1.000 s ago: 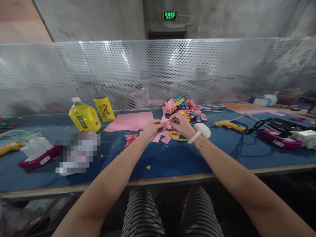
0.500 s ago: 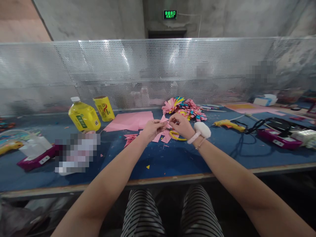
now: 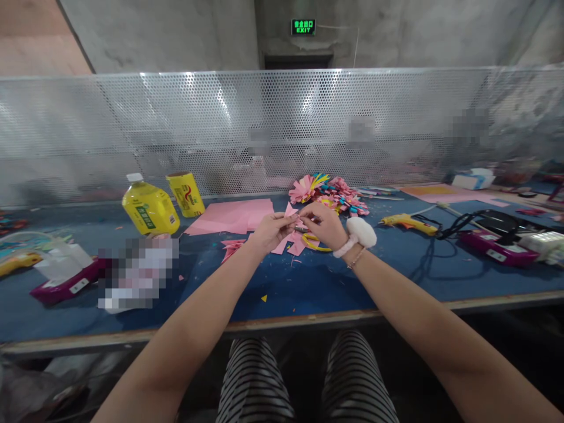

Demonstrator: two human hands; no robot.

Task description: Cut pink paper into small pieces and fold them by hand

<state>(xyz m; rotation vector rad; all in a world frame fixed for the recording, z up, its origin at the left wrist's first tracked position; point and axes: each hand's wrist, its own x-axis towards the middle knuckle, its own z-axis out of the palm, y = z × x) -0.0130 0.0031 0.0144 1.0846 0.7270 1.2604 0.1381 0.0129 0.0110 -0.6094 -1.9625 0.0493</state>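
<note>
Between my fingertips is a small pink paper piece (image 3: 289, 209), its pointed tip sticking up. My left hand (image 3: 272, 230) is closed on it from the left. My right hand (image 3: 323, 222) pinches at its right side, fingers curled together. Just below the hands lie yellow-handled scissors (image 3: 318, 244), partly hidden, and pink paper cuttings (image 3: 296, 247). Folded pink paper pieces (image 3: 232, 249) rest left of them. Behind the hands sit paper flowers (image 3: 328, 194) in pink, yellow and blue. A stack of pink paper sheets (image 3: 229, 216) lies to the left.
A jug of yellow liquid (image 3: 150, 205) and a yellow packet (image 3: 185, 195) stand at the left. Purple power strips (image 3: 497, 248) lie at both sides. A yellow glue gun (image 3: 409, 223) with black cable is at the right. A perforated metal screen (image 3: 211, 135) borders the blue table.
The fingers of both hands have shifted slightly around the pink paper piece, and its raised tip sits a little further left. The things on the table look unmoved.
</note>
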